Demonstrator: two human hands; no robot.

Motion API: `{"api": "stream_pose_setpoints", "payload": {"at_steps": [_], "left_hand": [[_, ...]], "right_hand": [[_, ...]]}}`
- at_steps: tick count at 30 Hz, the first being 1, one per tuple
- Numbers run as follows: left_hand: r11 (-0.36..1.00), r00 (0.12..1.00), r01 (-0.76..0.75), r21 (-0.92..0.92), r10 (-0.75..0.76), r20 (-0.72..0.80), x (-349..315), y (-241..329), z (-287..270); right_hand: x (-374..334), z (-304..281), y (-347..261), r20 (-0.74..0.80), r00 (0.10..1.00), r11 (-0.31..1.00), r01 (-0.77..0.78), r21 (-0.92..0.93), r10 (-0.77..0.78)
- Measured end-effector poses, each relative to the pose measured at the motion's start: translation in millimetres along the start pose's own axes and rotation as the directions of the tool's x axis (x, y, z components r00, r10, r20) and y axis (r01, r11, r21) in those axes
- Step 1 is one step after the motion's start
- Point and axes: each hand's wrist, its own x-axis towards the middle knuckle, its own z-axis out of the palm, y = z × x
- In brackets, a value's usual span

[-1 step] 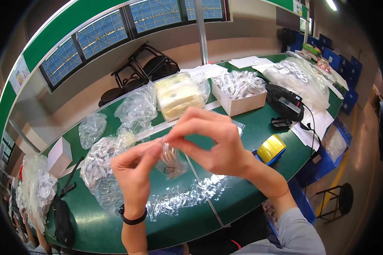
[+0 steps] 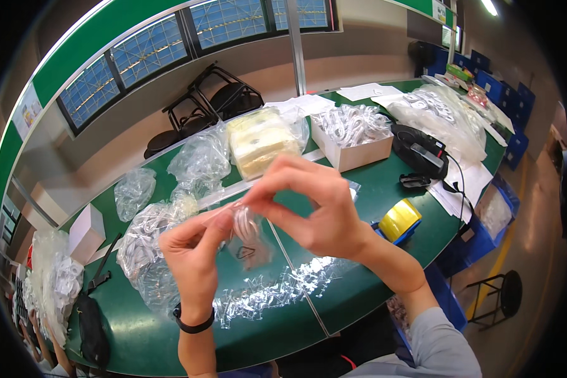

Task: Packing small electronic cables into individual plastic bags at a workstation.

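Both my hands meet above the green table [image 2: 170,343], pinching the top edge of a small clear plastic bag [image 2: 251,247]. A coiled white cable [image 2: 244,222] shows inside the bag, which hangs down and bears a dark printed mark. My left hand [image 2: 195,242], with a black band on its wrist, is closed with thumb and forefinger on the bag's top. My right hand [image 2: 318,205] pinches the same edge from the right. Fingers hide the bag's opening. Below lie many small clear and white plastic bits [image 2: 274,290].
A large clear bag of white cables [image 2: 142,252] lies left; a yellow-wrapped pack [image 2: 261,142] and a white box of cables [image 2: 353,151] stand at the back. To the right are a yellow tape roll [image 2: 399,219] and a black bag [image 2: 422,151]. Another person's hands [image 2: 41,331] show far left.
The small bag's lower part has swung and its printed side shows flatter and clearer. My hands have shifted slightly left and keep their pinch.
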Motion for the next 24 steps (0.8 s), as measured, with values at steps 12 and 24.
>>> {"api": "stream_pose_setpoints", "payload": {"at_steps": [12,24], "left_hand": [[0.960,0.997,-0.003,0.279,0.024,-0.070,22,-32,-4],[0.761,0.998,-0.038,0.647,0.060,-0.011,38,-54,-44]], "right_hand": [[14,-44,83,-0.047,0.956,0.876,-0.283,-0.390,0.288],[-30,-164,257,0.042,0.844,0.060,0.011,-0.998,0.534]]}}
